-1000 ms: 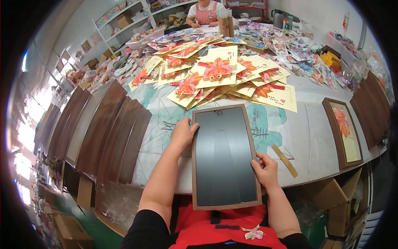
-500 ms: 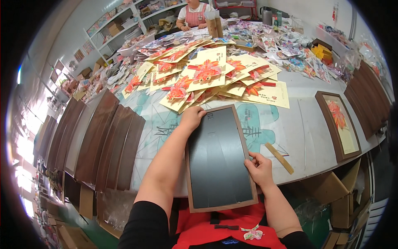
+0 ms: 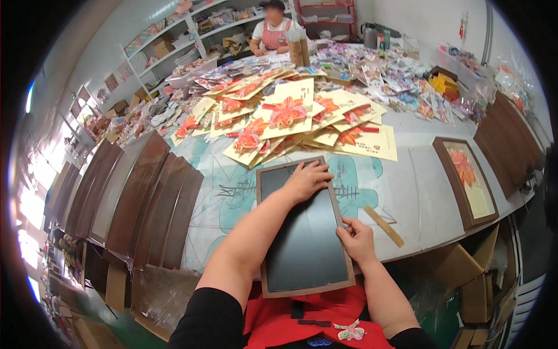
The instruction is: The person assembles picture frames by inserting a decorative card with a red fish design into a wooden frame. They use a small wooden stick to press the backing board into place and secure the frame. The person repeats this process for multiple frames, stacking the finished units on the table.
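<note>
A brown wooden picture frame [image 3: 305, 247] lies back side up in front of me, its black backing panel showing. Its near end overhangs the table edge against my red apron. My left hand [image 3: 308, 181] rests on the panel near the far right corner, fingers stretched out toward the frame's edge. On the right side, my right hand [image 3: 357, 239] pinches the frame's rim between thumb and fingers. A flat wooden strip [image 3: 383, 225] lies on the table just right of that hand. Beyond the frame is a heap of cream cards with orange goldfish [image 3: 288, 113].
Brown frames stand in a row at left [image 3: 136, 195] and at right [image 3: 511, 148]. A finished-looking goldfish frame [image 3: 467, 181] lies at right. Colourful packets cover the far table [image 3: 366, 67], where another person [image 3: 273, 35] sits. Cardboard boxes [image 3: 465, 264] are below the table edge.
My left hand has moved from the far left corner across to the far right part of the panel. My right hand keeps its hold on the rim. The view has shifted slightly.
</note>
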A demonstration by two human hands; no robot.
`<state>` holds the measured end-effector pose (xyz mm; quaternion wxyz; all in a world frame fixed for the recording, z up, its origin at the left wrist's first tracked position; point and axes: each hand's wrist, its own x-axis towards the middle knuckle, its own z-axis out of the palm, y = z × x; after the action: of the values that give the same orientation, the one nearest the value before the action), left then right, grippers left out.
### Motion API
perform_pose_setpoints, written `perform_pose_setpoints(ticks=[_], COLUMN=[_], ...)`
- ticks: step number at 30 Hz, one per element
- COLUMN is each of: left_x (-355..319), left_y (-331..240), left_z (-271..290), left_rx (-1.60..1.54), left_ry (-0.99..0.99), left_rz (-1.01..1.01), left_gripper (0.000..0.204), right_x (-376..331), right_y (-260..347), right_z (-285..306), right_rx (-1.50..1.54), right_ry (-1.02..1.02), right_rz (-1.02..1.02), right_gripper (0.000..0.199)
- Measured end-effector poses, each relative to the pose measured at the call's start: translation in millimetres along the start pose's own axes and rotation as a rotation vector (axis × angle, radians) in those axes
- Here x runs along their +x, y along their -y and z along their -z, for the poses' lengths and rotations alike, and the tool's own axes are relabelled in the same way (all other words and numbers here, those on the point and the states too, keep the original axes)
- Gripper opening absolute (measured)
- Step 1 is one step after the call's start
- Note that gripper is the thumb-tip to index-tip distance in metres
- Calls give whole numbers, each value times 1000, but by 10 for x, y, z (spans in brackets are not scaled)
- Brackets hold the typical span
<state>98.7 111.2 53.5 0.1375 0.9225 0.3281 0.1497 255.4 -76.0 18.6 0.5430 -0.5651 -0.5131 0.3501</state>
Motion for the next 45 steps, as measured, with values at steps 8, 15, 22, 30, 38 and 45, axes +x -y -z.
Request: perform_pose_setpoints(ticks=[8,15,22,30,38,45], left_x=[-1571,-2262,-2696,-2667,-2019,-1829], left_y=[-1314,-1617,-1516,-1416,-1401,-1431], left_z=[76,51,-32,60,237,256], left_rx=[-79,114,89,-382,-1619,-1728], left_ry=[56,-5,-396,-362,-237,-371], left_rz=[-127,-231,-15,229,662,551], left_gripper=[49,39,27,34,68,33], right_x=[-37,-54,-59,-42,-31,-32], right_y=[-89,-51,-77,-142,-100,-88], right_z=[-5,-1,3,-9,19,17], right_rx=[25,11,-31,40,-8,36], right_ry=[-30,-61,-79,-62,-73,-55], right_rz=[57,58,77,26,63,72], right_gripper=[27,25,25,24,24,22])
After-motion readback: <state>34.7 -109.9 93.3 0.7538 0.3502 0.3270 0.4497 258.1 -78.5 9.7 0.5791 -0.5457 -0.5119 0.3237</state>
